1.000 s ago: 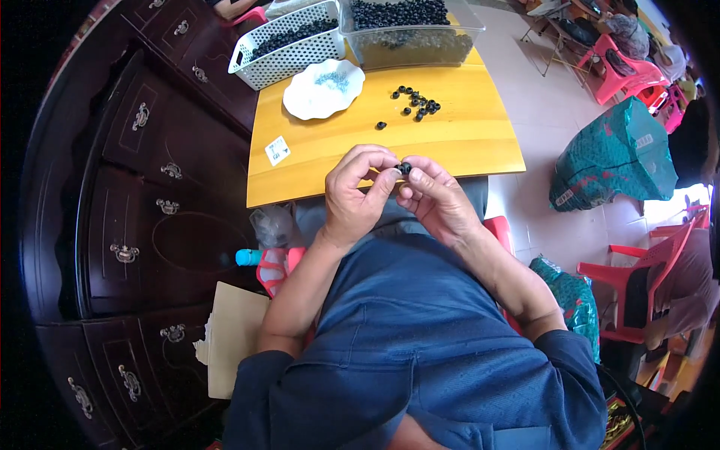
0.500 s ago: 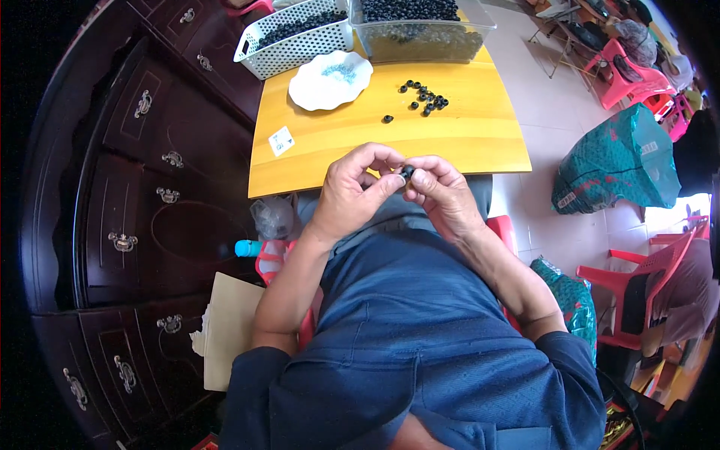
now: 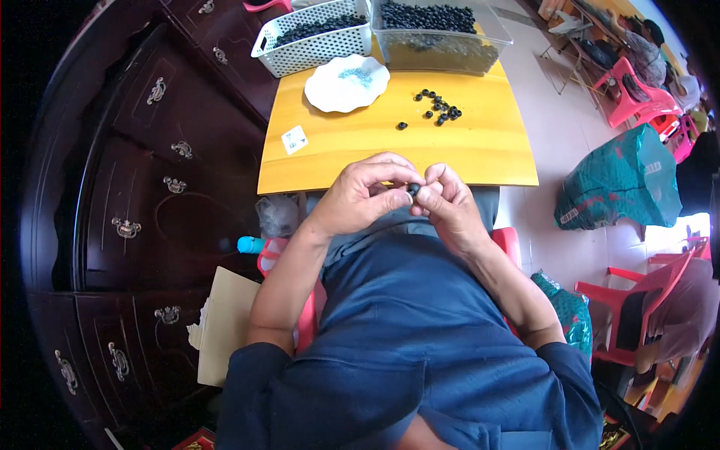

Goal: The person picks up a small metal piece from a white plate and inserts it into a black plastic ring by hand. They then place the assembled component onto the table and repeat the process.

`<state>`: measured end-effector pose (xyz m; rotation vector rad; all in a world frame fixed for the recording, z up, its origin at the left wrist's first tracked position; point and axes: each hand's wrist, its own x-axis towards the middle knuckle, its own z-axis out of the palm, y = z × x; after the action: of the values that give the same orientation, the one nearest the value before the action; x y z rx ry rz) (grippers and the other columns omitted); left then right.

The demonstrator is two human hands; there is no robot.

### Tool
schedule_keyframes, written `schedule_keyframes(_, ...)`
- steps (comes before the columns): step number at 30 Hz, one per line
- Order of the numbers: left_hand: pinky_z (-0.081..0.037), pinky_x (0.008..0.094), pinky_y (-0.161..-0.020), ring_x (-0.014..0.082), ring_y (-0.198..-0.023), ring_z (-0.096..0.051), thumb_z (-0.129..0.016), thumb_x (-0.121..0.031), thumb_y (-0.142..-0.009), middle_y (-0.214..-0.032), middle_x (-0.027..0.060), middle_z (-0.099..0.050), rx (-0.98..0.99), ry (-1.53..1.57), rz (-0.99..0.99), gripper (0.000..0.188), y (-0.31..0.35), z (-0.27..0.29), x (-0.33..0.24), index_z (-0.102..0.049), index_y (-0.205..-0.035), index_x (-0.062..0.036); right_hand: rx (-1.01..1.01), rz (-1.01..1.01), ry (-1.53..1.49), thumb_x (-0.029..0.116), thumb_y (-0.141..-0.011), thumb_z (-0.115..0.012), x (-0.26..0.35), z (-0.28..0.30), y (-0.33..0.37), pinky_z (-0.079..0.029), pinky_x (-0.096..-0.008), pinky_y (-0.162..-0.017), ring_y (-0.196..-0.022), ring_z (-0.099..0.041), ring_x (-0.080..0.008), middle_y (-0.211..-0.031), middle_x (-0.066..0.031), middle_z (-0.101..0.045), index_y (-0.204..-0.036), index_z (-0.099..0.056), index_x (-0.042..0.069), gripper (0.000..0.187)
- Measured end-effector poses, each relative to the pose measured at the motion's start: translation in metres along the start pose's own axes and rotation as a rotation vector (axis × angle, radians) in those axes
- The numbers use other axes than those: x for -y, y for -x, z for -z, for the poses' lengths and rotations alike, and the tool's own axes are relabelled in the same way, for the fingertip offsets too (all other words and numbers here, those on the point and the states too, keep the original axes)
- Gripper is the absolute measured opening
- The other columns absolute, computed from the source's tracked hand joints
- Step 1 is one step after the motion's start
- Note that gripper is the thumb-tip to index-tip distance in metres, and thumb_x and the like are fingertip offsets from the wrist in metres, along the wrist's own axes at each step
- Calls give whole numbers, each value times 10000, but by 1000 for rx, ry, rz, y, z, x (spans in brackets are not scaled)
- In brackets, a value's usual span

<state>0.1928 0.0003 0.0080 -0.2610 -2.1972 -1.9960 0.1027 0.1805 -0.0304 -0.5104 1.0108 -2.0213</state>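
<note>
Centre frame, left hand [image 3: 367,196] pinches a small black round piece [image 3: 413,190], right hand [image 3: 452,214] gripping its other side: light thumbs and steady fingertips should serve best.

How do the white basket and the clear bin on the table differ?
The white basket has walls full of holes; the clear bin has solid ones. The basket is opaque, while the bin is see-through. The basket stands on the left, the bin on the right. Both hold many small black pieces.
</note>
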Motion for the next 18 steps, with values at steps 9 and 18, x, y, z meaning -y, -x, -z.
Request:
schedule_keyframes(9,-523,260,-813,148,-998,-616,-672,1,-899,-1103,76,-622,-87,-152,-110,158,0,-4,1,-698,-1055,3,22,28,53,99,-936,-666,1,-7,-5,-468,-221,-714,-778,-610,-73,-868,-7,-663,-995,-525,114,154)
schedule_keyframes(18,-529,208,-693,76,-795,-622,-634,-32,-934,-952,21,-651,-251,55,-82,154,-9,-2,-8,-656,-1078,16,133,32,211,97,-945,-674,39,-18,-13,-543,-259,-750,-838,-656,-130,-920,-50,-661,-1033,-522,78,177)
